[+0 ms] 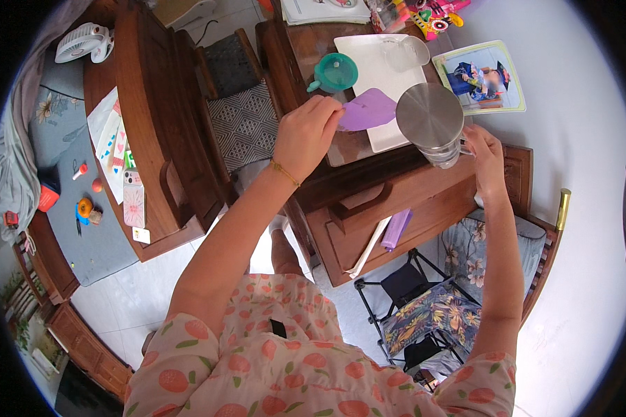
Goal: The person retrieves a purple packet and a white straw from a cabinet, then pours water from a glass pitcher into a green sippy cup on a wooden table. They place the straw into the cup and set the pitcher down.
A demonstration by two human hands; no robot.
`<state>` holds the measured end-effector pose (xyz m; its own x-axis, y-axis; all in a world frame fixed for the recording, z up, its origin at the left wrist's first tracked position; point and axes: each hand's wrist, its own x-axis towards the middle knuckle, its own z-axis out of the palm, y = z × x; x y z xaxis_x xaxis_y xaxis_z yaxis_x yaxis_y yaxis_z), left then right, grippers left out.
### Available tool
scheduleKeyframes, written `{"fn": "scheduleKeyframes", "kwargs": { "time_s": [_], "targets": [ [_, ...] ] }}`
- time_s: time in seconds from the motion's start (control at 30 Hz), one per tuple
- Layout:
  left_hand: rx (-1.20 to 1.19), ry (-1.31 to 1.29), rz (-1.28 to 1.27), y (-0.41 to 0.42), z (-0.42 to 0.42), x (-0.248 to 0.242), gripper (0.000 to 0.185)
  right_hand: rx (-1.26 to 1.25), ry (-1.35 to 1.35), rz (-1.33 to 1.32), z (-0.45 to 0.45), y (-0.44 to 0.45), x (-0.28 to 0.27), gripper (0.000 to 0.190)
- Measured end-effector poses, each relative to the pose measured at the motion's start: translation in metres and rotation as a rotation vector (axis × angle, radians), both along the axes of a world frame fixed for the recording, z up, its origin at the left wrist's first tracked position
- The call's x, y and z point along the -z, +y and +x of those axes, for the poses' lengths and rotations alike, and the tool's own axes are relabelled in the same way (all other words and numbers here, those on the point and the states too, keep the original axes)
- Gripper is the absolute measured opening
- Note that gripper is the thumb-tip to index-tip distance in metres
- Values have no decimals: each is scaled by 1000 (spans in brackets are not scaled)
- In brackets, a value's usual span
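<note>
My left hand (308, 127) pinches the edge of a purple cloth (369, 109) between thumb and fingers. The cloth spreads to the right, over part of a white tray (381, 136). In my right hand (484, 151) is the handle of a clear glass jug (441, 156) with a round metal lid (430, 115), held at the front edge of the wooden cabinet. A green cup (336, 73) stands left of the tray. On the tray's far part sits a clear container (408, 53).
Papers (326, 11) and a colourful toy (435, 18) lie at the back. A framed photo (480, 78) leans on the wall. Purple and white packets (396, 229) are on the cabinet's lower ledge. A folding stool (428, 313) stands below; a second wooden cabinet (156, 130) is left.
</note>
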<state>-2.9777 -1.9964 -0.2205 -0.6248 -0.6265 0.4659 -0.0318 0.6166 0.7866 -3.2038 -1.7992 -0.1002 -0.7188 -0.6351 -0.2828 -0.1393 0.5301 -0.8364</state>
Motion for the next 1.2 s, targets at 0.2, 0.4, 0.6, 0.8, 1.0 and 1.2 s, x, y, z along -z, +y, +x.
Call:
{"fn": "scheduleKeyframes", "kwargs": {
  "time_s": [0.2, 0.4, 0.6, 0.8, 1.0, 1.2],
  "targets": [
    [10, 5, 19, -1, -1, 2, 9, 35, 28, 33, 2, -5, 0, 31],
    [7, -6, 15, -3, -4, 5, 9, -14, 17, 54, -2, -7, -7, 31],
    [18, 6, -10, -5, -4, 7, 9, -35, 22, 79, -2, -10, -12, 33],
    [23, -2, -5, -6, -4, 6, 10, -49, 32, 66, -6, -11, -11, 34],
    [16, -13, 4, -6, -3, 6, 10, -65, 33, 68, -9, -8, -4, 31],
    [15, -15, -12, -7, -2, 6, 9, -79, 15, 57, -7, -9, -5, 32]
  ]
}}
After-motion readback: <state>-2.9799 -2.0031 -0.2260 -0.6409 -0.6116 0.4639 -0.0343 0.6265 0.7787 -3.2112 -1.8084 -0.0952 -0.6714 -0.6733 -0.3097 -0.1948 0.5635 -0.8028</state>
